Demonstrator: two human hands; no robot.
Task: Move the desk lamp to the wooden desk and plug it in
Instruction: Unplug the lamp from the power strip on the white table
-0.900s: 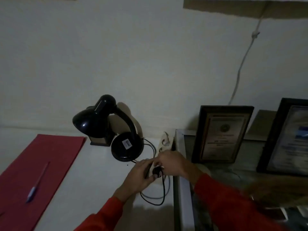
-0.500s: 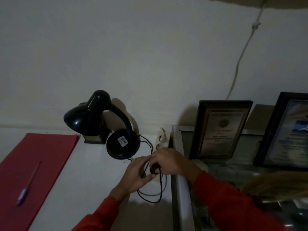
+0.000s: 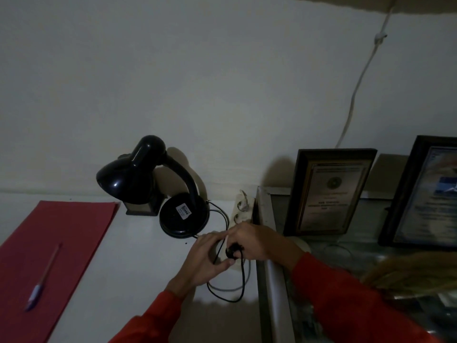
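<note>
Change since earlier frame: both hands have stayed bunched on the plug; the view has shifted slightly, and lamp and strip are unmoved.
Head view, lamp: desk lamp (image 3: 158, 191) left of centre frame, by the wall, base tipped up to show its label, unlit.
Head view, plug: black plug (image 3: 232, 251) at centre, over the near end of the white power strip (image 3: 241, 212).
Left hand: left hand (image 3: 206, 258) cupped narrow, thumb under the plug, steadying the cord (image 3: 232, 293).
Right hand: right hand (image 3: 252, 240) closed over the plug from above.
Seating: cannot tell if the pins are in.
Advice: hold the strip down, align pins square, press straight, keep the cord loop slack.
</note>
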